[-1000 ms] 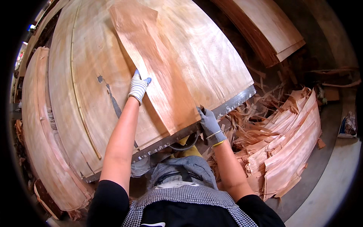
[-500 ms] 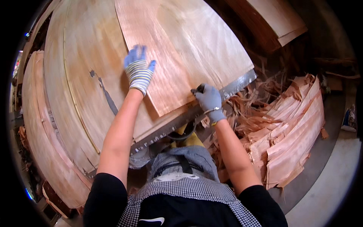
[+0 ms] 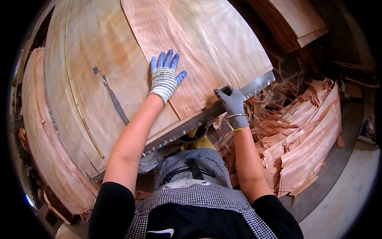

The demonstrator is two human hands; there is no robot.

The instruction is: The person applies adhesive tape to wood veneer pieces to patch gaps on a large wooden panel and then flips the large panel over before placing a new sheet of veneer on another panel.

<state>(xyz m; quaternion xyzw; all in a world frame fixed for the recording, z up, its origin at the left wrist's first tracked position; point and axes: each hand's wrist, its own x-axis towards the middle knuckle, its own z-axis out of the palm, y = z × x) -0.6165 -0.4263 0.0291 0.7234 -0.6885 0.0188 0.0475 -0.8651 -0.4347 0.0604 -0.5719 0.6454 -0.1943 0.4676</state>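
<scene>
A long reddish wood veneer strip (image 3: 191,85) lies over a broad pale veneer sheet (image 3: 227,40) on the work table. My left hand (image 3: 164,77), in a striped glove with blue fingers, rests flat on the strip's left edge, fingers spread. At the strip's near right corner, my right hand (image 3: 231,101), in a grey glove with dark fingertips, is closed in a pinch on its edge; the exact fingertip contact is partly hidden. A dark, paint-flecked table edge (image 3: 171,139) runs just below the strip. Left of my left hand, the pale sheet has a long dark split (image 3: 113,97).
A thin stick (image 3: 75,99) lies along the sheet on the left, with more veneer (image 3: 43,131) beyond it. Torn veneer scraps (image 3: 306,135) are heaped on the floor at right. Another veneer stack (image 3: 298,20) stands at the far right. A dark round object (image 3: 195,135) shows under the table edge.
Both hands have moved to the right, and the strip's near end has shifted right with them. My left hand, blurred before, now lies still and flat. The view has turned slightly.
</scene>
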